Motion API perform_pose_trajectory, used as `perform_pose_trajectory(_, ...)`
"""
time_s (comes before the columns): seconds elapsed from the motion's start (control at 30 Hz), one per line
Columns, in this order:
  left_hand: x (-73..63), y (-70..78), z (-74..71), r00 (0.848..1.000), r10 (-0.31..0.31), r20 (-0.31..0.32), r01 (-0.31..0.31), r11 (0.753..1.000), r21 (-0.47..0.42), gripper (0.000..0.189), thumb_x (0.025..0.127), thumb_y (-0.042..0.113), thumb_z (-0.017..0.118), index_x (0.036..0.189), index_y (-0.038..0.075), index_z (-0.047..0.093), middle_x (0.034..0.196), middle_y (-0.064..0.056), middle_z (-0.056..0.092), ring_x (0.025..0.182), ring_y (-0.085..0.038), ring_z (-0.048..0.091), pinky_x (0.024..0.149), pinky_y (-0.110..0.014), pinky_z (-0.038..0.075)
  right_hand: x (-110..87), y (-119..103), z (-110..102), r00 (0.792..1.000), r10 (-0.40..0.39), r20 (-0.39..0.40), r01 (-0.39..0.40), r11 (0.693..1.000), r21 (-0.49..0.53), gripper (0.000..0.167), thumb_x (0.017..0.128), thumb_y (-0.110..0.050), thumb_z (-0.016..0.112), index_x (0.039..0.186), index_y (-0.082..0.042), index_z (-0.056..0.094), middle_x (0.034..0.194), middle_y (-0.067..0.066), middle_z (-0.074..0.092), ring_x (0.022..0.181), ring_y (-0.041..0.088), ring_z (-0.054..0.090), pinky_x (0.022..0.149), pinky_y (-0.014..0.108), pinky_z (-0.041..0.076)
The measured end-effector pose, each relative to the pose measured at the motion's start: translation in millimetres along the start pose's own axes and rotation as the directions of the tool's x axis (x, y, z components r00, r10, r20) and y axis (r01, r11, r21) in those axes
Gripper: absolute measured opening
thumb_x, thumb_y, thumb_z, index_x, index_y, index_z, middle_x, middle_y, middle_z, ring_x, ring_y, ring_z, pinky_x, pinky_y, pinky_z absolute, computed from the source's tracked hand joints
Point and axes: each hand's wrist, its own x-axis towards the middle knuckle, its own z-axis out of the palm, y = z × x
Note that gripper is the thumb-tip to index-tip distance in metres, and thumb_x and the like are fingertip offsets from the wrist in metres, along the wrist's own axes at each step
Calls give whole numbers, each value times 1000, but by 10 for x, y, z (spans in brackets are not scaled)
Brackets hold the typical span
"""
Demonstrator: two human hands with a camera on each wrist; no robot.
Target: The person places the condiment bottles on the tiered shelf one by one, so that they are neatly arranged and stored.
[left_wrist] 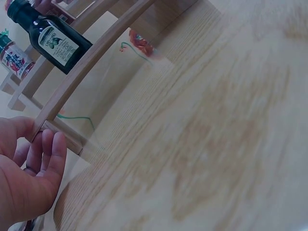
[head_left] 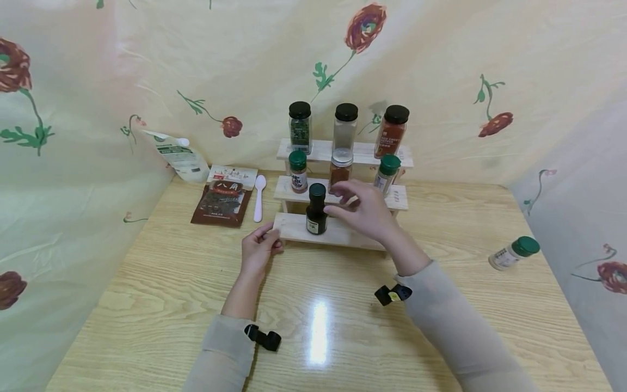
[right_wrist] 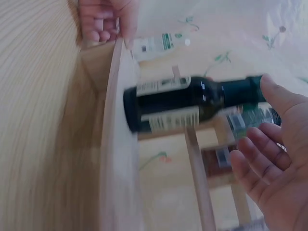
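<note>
On the lowest step of a three-tier wooden rack (head_left: 350, 235) stands a small dark glass bottle (head_left: 316, 218) with a pale label and dark cap. My left hand (head_left: 257, 249) grips the left end of that step, thumb along the top edge and fingers curled beneath, as the left wrist view shows. Just right of the bottle is my right hand (head_left: 366, 211), its fingers spread and relaxed. In the right wrist view its thumb (right_wrist: 276, 94) is right at the cap of the bottle (right_wrist: 168, 106), while the other fingers stay apart from the glass.
Green-capped jars (head_left: 298, 173) and a reddish-brown jar (head_left: 340, 173) fill the middle step. Black-capped jars (head_left: 300, 129) line the top. Left lie a brown spice packet (head_left: 222, 198), a white spoon (head_left: 259, 198) and a white pouch (head_left: 181, 158). A green-capped jar (head_left: 511, 254) lies far right.
</note>
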Motion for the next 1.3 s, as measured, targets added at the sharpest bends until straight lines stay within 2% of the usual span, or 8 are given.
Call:
perform_pose_trajectory(0.1, -6, 0, 6, 1000, 1, 2, -1, 1000, -1, 36, 95, -3, 67, 130, -10, 61, 75, -1, 55, 59, -9, 64, 59, -21, 64, -146, 89, -98, 999, -10, -41, 9, 1000, -6, 43, 86, -17, 84, 121, 1, 68, 109, 15, 70, 91, 23, 67, 75, 38, 65)
perform_pose_trajectory(0.3, -13, 1, -10, 1000, -5, 16, 5, 1000, 2, 37, 95, -1, 67, 131, -8, 61, 76, -2, 56, 61, -10, 65, 63, -24, 65, -447, 327, -257, 995, 6, -95, -11, 999, -53, 33, 87, -12, 82, 115, 1, 70, 98, 12, 71, 83, 21, 67, 71, 37, 64)
perform_pose_trajectory(0.53, -18, -11, -35, 1000, -12, 14, 12, 1000, 3, 37, 95, -1, 67, 131, -8, 61, 77, -2, 55, 63, -12, 66, 66, -26, 66, -755, 550, -452, 990, 56, -131, -68, 994, -84, 31, 88, -9, 80, 116, -1, 70, 101, 12, 71, 84, 15, 64, 67, 18, 61)
perform_pose_trajectory(0.73, -16, 2, -21, 1000, -2, 7, 2, 1000, -8, 37, 95, -3, 67, 131, -9, 61, 75, -2, 55, 61, -11, 65, 62, -24, 65, -977, 664, -688, 974, 100, -203, -130, 982, -140, 31, 90, -9, 79, 118, 0, 69, 100, 15, 70, 86, 15, 64, 68, 10, 57)
perform_pose_trajectory(0.9, -8, 2, -10, 1000, -2, 15, 2, 1000, 2, 36, 95, -2, 67, 130, -9, 62, 75, -1, 55, 60, -10, 65, 62, -24, 65, -1179, 756, -915, 945, 125, -302, -188, 963, -191, 32, 88, -10, 81, 117, -1, 71, 100, 14, 71, 86, 1, 59, 69, 2, 51)
perform_pose_trajectory(1.1, -3, 2, -7, 1000, 3, 11, -3, 1000, 6, 35, 95, -2, 67, 129, -9, 62, 75, -1, 55, 60, -10, 64, 61, -23, 64, -1395, 854, -1227, 896, 38, -442, -171, 949, -266, 36, 80, 2, 84, 114, 4, 72, 97, 18, 71, 85, -15, 54, 70, -4, 46)
perform_pose_trajectory(1.17, 3, -5, -10, 1000, 6, 13, -6, 1000, 6, 36, 95, -2, 68, 129, -9, 62, 75, -1, 55, 60, -10, 65, 61, -23, 64, -1468, 863, -1334, 875, 23, -484, -187, 937, -294, 35, 79, 4, 84, 113, 5, 72, 95, 10, 71, 83, -18, 52, 69, -5, 44)
perform_pose_trajectory(1.3, 11, -14, -17, 1000, 9, 13, -9, 1000, 7, 36, 95, -2, 68, 129, -10, 62, 76, -1, 55, 61, -10, 65, 60, -22, 64, -1628, 897, -1526, 830, 39, -556, -262, 908, -327, 31, 83, 0, 81, 112, 6, 72, 97, -26, 60, 79, -22, 47, 70, -7, 38)
